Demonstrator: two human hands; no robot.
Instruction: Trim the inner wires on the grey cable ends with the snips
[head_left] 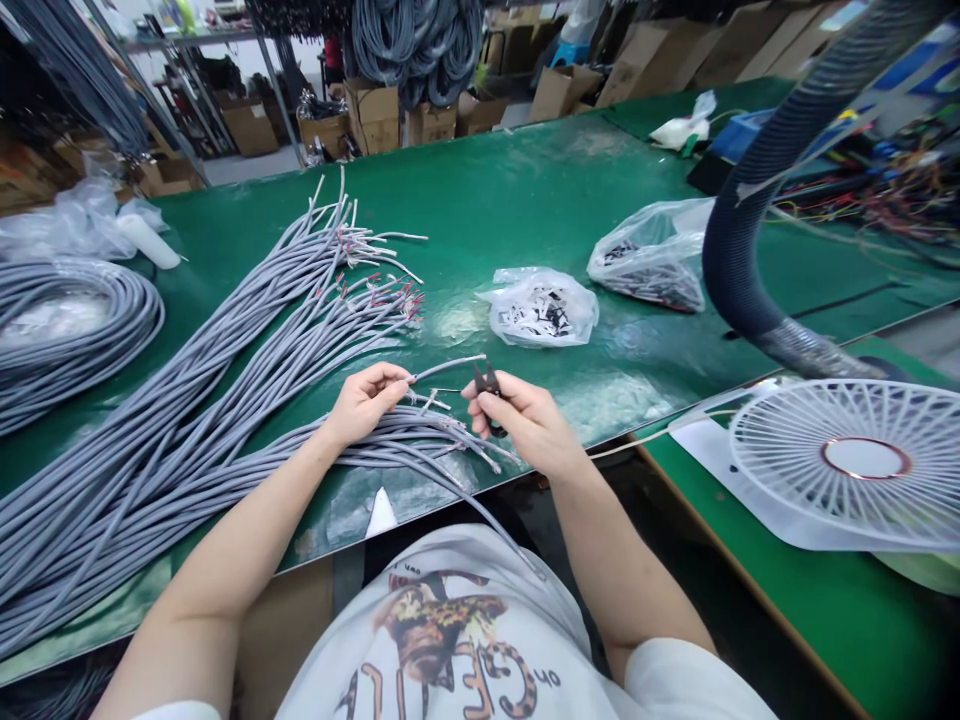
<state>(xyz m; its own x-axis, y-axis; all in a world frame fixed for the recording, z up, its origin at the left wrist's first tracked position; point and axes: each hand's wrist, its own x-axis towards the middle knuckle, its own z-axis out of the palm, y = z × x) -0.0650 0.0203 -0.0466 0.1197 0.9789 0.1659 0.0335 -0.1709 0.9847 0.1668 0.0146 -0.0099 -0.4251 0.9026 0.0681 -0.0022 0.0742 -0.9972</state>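
Observation:
Between the thumb and fingers of my left hand [369, 402] is a grey cable [450, 366], its end pointing right. My right hand [525, 415] grips small black cutters [487, 390], jaws upward, just right of that cable end; the palm hides part of the handles. Below both hands runs a bundle of grey cables [390, 440], some with stripped pale ends. Farther back on the left lie more grey cables [277, 290], with red and white wires showing at their ends.
Beyond my hands sit a clear bag of small black and white parts [547, 310] and another bag of dark parts [652, 260]. A thick black hose [739, 230] and a white fan [847, 460] stand right. Coiled cable [127, 310] lies left on the green table [487, 200].

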